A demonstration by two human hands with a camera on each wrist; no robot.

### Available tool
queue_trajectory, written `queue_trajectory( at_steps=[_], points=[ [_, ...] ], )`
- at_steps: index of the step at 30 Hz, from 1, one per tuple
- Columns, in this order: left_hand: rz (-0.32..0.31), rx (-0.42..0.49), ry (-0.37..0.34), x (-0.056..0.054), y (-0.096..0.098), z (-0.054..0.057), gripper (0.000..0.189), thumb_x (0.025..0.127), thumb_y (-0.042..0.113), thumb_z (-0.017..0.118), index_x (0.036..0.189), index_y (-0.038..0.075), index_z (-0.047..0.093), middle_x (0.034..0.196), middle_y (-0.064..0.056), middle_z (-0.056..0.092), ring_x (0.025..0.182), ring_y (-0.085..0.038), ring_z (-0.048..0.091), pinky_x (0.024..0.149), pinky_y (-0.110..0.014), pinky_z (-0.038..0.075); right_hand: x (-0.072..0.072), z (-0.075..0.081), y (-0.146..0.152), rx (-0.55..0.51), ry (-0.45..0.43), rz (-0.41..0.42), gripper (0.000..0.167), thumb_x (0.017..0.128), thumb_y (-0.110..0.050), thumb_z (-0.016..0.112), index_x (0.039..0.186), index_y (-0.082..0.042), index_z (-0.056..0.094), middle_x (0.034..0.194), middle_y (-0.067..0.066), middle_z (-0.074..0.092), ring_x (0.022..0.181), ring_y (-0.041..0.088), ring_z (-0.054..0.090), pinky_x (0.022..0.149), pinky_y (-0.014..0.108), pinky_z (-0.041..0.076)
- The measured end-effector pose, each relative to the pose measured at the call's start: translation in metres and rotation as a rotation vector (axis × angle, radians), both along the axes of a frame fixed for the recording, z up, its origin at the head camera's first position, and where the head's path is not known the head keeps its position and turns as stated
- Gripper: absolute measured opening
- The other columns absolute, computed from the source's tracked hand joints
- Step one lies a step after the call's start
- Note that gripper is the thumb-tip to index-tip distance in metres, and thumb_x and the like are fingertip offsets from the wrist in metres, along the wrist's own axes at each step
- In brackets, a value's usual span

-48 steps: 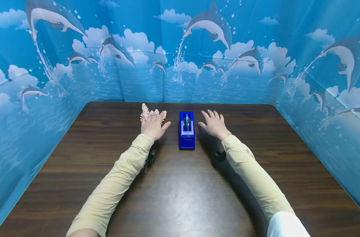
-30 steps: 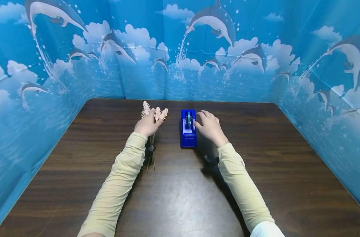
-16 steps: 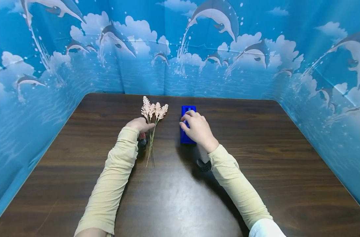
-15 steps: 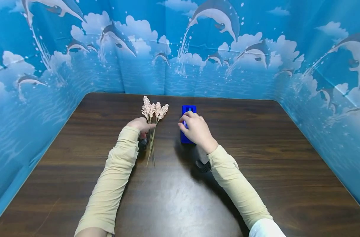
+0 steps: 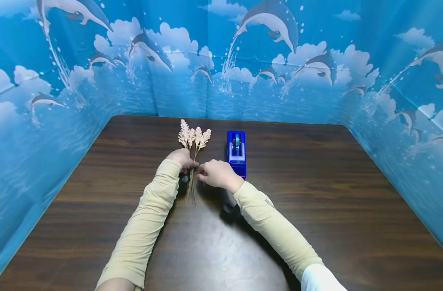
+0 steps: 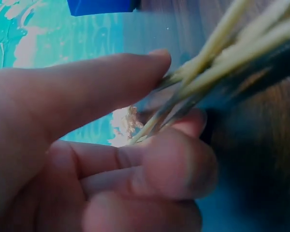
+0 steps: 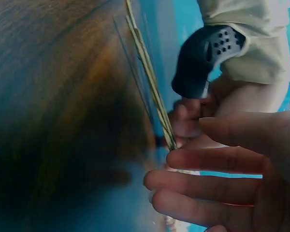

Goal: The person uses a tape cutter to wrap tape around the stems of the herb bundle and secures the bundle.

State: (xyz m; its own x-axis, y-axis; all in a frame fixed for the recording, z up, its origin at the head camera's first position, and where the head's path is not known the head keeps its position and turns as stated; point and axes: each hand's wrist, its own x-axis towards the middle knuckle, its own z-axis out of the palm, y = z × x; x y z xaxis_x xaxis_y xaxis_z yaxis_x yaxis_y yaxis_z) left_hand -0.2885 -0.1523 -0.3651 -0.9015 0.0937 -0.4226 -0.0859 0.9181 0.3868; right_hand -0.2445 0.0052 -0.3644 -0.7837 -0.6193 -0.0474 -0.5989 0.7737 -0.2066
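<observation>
My left hand (image 5: 181, 157) pinches the thin stems of a small bunch of pale pink flower sprigs (image 5: 193, 138). The left wrist view has the thumb (image 6: 106, 87) on one side of the crossing stems (image 6: 198, 79) and bent fingers on the other. My right hand (image 5: 218, 173) is just right of the stems, its fingertips close to the left thumb. In the right wrist view its fingers (image 7: 208, 162) are loosely extended near the stems (image 7: 152, 77), with nothing between them. The lower stem ends point toward the front of the table.
A blue tape dispenser (image 5: 237, 166) with a roll of tape stands right of the flowers, just behind the right hand. The dark wooden table (image 5: 316, 182) ends at a blue dolphin-print curtain (image 5: 177, 97). A black wrist camera (image 7: 198, 58) is on the left wrist.
My right hand has come away from over the tape dispenser, leftward and nearer, to the stems. The left hand went from lying over the blossoms to pinching the stems lower down.
</observation>
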Motion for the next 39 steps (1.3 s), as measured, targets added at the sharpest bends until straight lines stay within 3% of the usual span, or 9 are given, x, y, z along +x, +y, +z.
queue_trajectory(
  at_steps=[7,14,19,24,30,34,39],
  points=[
    [0.013,0.136,-0.012,-0.001,0.006,-0.007,0.027,0.092,0.014,0.06,0.066,0.005,0.06,0.043,0.004,0.052,0.039,-0.007,0.05,0.047,-0.02,0.04,-0.001,-0.011,0.0,0.006,-0.014,-0.024,0.021,0.095,-0.032,0.059,0.091,-0.018,0.073,0.08,0.001,0.069,0.072,0.019,0.064,0.061,0.037,0.05],
    [0.008,0.164,0.116,-0.006,0.009,-0.002,0.042,0.095,0.017,0.056,0.054,0.011,0.062,0.04,0.009,0.051,0.04,-0.005,0.051,0.05,-0.02,0.039,-0.005,-0.011,0.001,-0.042,0.022,-0.034,0.032,0.095,-0.039,0.058,0.082,-0.013,0.07,0.078,0.004,0.07,0.073,0.022,0.067,0.063,0.039,0.052],
    [0.076,0.271,0.229,-0.006,0.012,0.005,0.04,0.097,0.021,0.055,0.061,0.008,0.065,0.04,0.013,0.052,0.039,-0.002,0.052,0.054,-0.017,0.041,-0.01,-0.012,0.003,-0.09,0.032,-0.054,0.029,0.095,-0.036,0.06,0.087,-0.008,0.062,0.072,0.002,0.062,0.067,0.02,0.063,0.06,0.037,0.051],
    [0.192,0.516,0.389,-0.004,0.015,0.011,0.029,0.098,0.021,0.052,0.08,0.0,0.063,0.043,0.013,0.053,0.037,0.001,0.05,0.046,-0.016,0.044,-0.015,-0.01,0.008,-0.239,0.068,-0.083,0.015,0.095,-0.019,0.059,0.094,-0.004,0.055,0.069,0.002,0.056,0.059,0.016,0.054,0.055,0.032,0.046],
    [0.274,0.829,0.614,-0.003,0.025,0.012,0.025,0.098,0.022,0.055,0.086,0.0,0.057,0.048,0.013,0.057,0.038,0.001,0.053,0.046,-0.023,0.05,-0.024,0.002,0.019,-0.456,-0.029,-0.107,0.012,0.1,-0.01,0.048,0.106,-0.002,0.054,0.075,0.012,0.068,0.061,0.018,0.064,0.055,0.023,0.047],
    [0.322,1.072,0.636,-0.002,0.033,0.013,0.02,0.098,0.017,0.055,0.085,0.001,0.054,0.05,0.009,0.06,0.04,-0.001,0.056,0.045,-0.02,0.049,-0.034,0.012,0.03,-0.5,-0.032,-0.126,0.016,0.101,-0.015,0.049,0.109,-0.004,0.058,0.071,0.005,0.058,0.058,0.014,0.053,0.053,0.021,0.038],
    [0.39,1.329,0.585,-0.006,0.04,0.006,0.017,0.097,0.012,0.056,0.083,0.005,0.051,0.051,0.004,0.063,0.041,-0.004,0.058,0.045,-0.019,0.049,-0.042,0.017,0.044,-0.547,-0.045,-0.113,0.02,0.102,-0.021,0.049,0.107,-0.006,0.061,0.066,-0.002,0.044,0.055,0.012,0.04,0.052,0.023,0.031]
  ],
)
